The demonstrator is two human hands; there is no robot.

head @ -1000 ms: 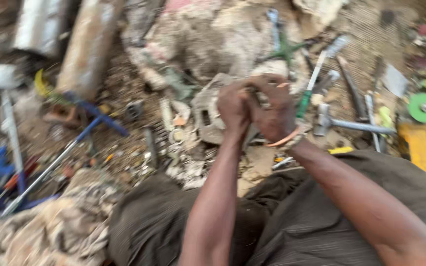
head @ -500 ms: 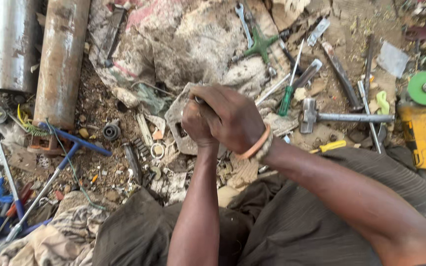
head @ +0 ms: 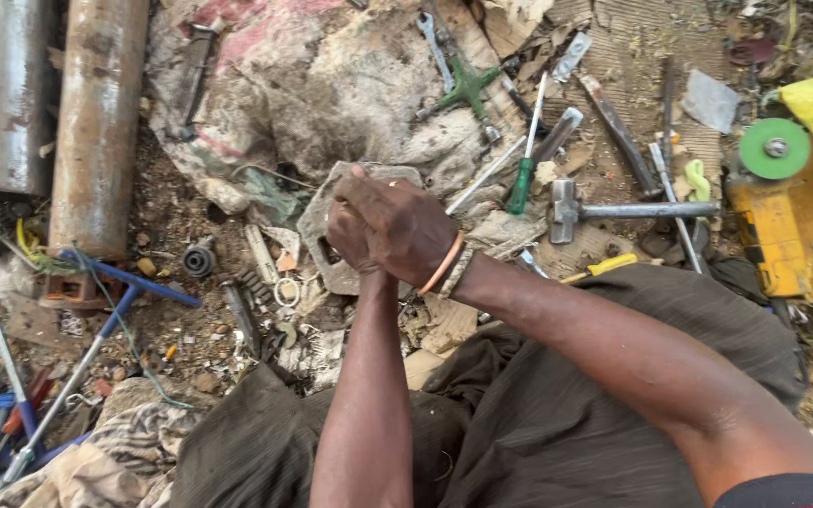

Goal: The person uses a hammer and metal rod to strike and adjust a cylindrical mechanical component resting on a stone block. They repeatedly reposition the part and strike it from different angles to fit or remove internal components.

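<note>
Plate (head: pixel 331 221): grey metal, flat, long axis tilted up-right, directly under both hands. Right hand (head: pixel 406 230) closed over left hand (head: pixel 350 235), both gripping it (fingers mostly hidden). Hammer (head: pixel 632 211) well right.

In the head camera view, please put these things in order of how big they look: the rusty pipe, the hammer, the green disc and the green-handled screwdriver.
1. Rusty pipe, clearly the largest.
2. Hammer.
3. Green-handled screwdriver, thinner than the hammer, though similar in length, so this rank is unsure.
4. Green disc, the smallest.
</note>
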